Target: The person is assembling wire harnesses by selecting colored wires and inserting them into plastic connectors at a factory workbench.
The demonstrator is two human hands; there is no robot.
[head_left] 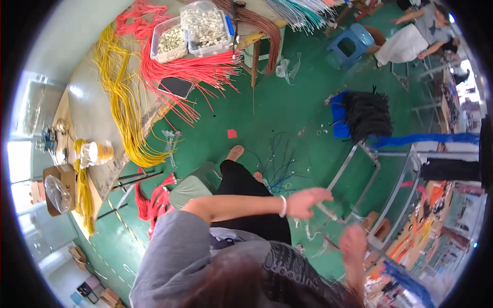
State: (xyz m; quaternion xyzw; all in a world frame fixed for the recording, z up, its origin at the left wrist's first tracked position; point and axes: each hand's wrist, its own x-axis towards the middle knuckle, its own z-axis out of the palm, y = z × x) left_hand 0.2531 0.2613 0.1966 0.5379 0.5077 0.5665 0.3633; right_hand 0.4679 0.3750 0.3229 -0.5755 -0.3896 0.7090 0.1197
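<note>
My left hand (pixel 307 202), with a white bracelet (pixel 283 206) at the wrist, reaches out to the right. Its fingers are stretched and apart, and I see nothing held in them. Just past the fingertips is a pale bar or strip (pixel 327 211), too blurred to name. My right hand (pixel 353 242) is raised beside a grey metal frame (pixel 343 169); motion smears its fingers, so whether it holds anything is unclear. Thin whitish strands (pixel 309 232) hang or lie below the left hand.
Yellow cables (pixel 120 102) and red cables (pixel 190 66) cover the table at left, with clear bins (pixel 206 50) of small pale parts. A green stool (pixel 192 187) stands beside my leg. Black bundles (pixel 367 115), a blue stool (pixel 351 45) and another person (pixel 434 28) are at right.
</note>
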